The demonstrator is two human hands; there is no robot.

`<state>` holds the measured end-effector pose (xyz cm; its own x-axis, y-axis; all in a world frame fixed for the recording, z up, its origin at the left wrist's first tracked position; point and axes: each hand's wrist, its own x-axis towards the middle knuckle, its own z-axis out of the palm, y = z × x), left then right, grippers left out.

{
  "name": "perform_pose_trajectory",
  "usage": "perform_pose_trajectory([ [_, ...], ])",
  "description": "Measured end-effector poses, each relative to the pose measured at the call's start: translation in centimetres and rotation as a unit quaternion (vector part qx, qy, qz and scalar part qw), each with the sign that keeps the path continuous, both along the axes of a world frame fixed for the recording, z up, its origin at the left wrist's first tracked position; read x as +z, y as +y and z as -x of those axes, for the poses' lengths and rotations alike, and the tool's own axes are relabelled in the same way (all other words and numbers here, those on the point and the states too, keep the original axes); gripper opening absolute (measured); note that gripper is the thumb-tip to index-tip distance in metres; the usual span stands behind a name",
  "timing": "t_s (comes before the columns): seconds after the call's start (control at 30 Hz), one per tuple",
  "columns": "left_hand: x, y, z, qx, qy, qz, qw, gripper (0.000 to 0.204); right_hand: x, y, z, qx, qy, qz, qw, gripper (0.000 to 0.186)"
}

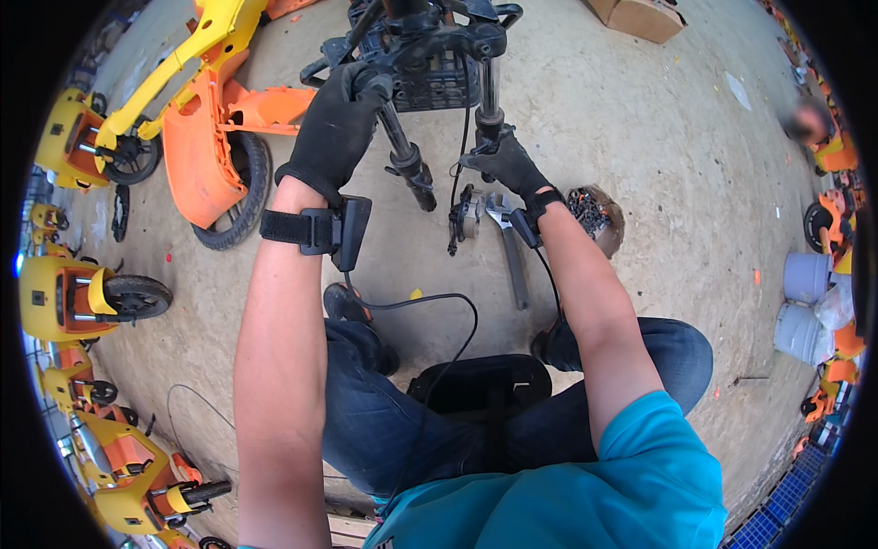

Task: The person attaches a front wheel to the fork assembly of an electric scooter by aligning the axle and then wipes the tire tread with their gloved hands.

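Gripping a black front fork of a two-wheeler, the person's two gloved hands work on its separate legs. The left hand is wrapped around the upper part of the fork's left leg, just below the clamp, fingers curled over it. The right hand holds the lower end of the fork's right leg between thumb and fingers; some fingertips are hidden, so how firmly they press I cannot tell. The fork stands with its legs pointing toward the wearer, a black cable hanging between them and a black grille behind.

On the wearer's side of the fork, an adjustable wrench lies on the concrete floor, near a round metal part. To the right of the fork and nearer the wearer sits a round container of small metal pieces; beyond the fork on the right is a cardboard box. Left of the fork stand an orange body panel, a black-tyred wheel and a yellow frame.
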<state>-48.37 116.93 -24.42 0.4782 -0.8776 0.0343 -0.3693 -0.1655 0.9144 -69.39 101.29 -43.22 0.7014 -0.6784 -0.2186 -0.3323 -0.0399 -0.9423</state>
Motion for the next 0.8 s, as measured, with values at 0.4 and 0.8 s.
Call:
perform_pose_trajectory([
  [0.4, -0.4, 0.2, -0.6, -0.003, 0.003, -0.010, 1.000, 0.028, -1.0, 2.2, -2.1, -0.148, 0.020, 0.066, 0.987, 0.056],
  [0.8, -1.0, 0.0, -0.2, 0.007, -0.032, 0.023, 0.999, 0.031, -3.2, 3.3, -3.7, -0.280, 0.032, 0.168, 0.945, 0.036],
])
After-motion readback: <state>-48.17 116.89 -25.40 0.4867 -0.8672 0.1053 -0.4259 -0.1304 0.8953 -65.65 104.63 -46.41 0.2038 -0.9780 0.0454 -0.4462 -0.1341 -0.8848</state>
